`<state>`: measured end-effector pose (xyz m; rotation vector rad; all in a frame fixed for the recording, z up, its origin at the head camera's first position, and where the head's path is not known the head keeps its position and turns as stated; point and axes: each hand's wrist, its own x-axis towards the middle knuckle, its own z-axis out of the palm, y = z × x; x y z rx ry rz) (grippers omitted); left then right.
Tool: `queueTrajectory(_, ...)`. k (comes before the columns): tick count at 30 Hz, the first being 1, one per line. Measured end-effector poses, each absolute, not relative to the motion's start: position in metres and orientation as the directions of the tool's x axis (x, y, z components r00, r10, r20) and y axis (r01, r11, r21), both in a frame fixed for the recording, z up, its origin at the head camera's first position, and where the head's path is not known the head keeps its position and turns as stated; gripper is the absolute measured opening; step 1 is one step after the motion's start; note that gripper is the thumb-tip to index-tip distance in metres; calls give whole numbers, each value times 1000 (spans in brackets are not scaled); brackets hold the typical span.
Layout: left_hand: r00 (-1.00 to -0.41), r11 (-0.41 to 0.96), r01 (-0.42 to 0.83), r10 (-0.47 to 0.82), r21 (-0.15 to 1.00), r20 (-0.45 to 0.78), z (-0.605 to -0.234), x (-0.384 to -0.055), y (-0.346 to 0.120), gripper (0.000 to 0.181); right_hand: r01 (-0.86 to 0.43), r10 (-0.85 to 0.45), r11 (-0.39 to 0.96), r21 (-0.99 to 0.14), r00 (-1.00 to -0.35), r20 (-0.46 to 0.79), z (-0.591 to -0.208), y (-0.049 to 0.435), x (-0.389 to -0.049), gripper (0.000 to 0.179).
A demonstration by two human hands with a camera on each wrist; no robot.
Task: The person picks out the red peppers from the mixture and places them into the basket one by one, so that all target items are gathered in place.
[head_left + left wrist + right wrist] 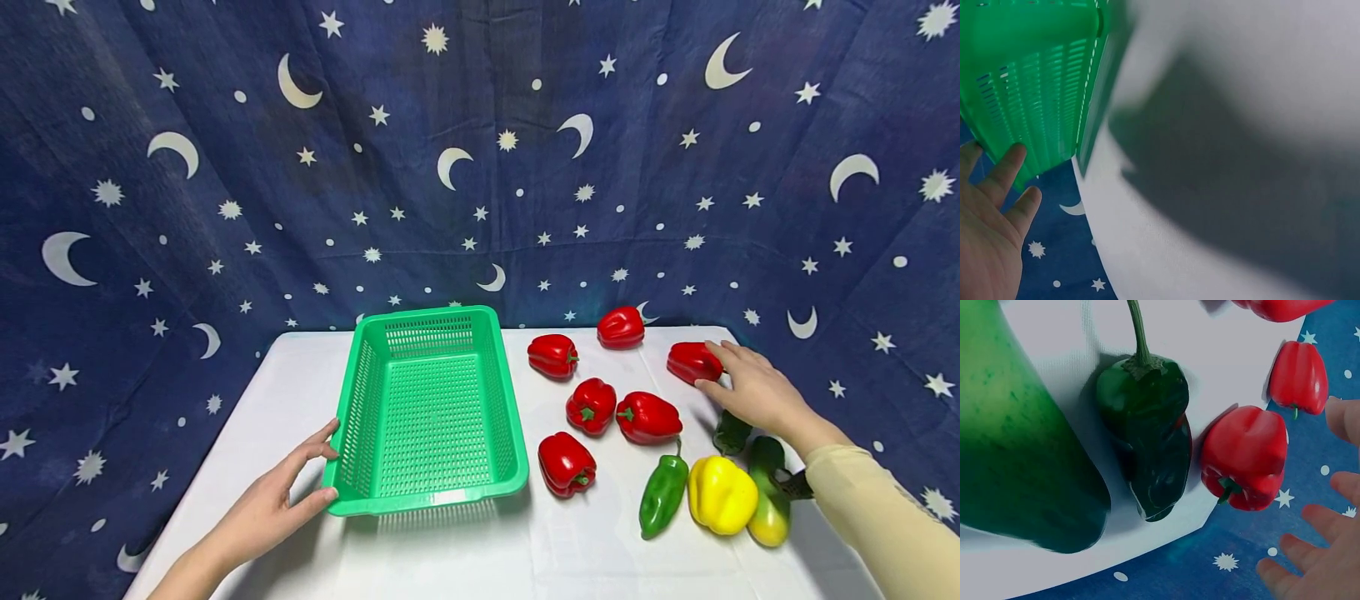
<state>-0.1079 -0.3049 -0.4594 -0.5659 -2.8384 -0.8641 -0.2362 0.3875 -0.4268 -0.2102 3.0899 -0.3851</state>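
A dark blue cloth [247, 150] patterned with pale moons and stars hangs behind the white-covered bench [450, 562]. Your left hand [262, 504] reaches in from the near left, fingers [306, 450] spread against the left rim of the slotted green plastic basket [431, 425]. Your right hand [765, 396] stretches to the far right beside a glossy, lobed red pepper [688, 363]; its fingers stand wide, whether touching I cannot tell. Nearer lies a smooth yellow pepper [722, 493].
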Motion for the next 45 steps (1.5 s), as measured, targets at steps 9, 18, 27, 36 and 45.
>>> queueTrajectory(9,-934,690,355,299,630,198,-460,-102,-302,37,-87,-110,951,-296,-992,-62,-420,389,-239,92)
queueTrajectory(18,-940,622,328,289,711,181,-465,-99,-301,45,-94,-125,949,-301,-988,-86,-410,397,-249,86)
queueTrajectory(27,-919,532,375,318,759,232,-471,-102,-298,45,-56,-116,947,-316,-978,-176,-407,403,-262,88)
queueTrajectory(36,-898,356,386,356,851,258,-477,-102,-293,41,-50,-157,915,-400,-958,-241,-416,406,-272,81)
queueTrajectory(45,-907,294,343,351,892,233,-483,-102,-290,46,-33,-149,917,-397,-953,-264,-417,408,-277,80)
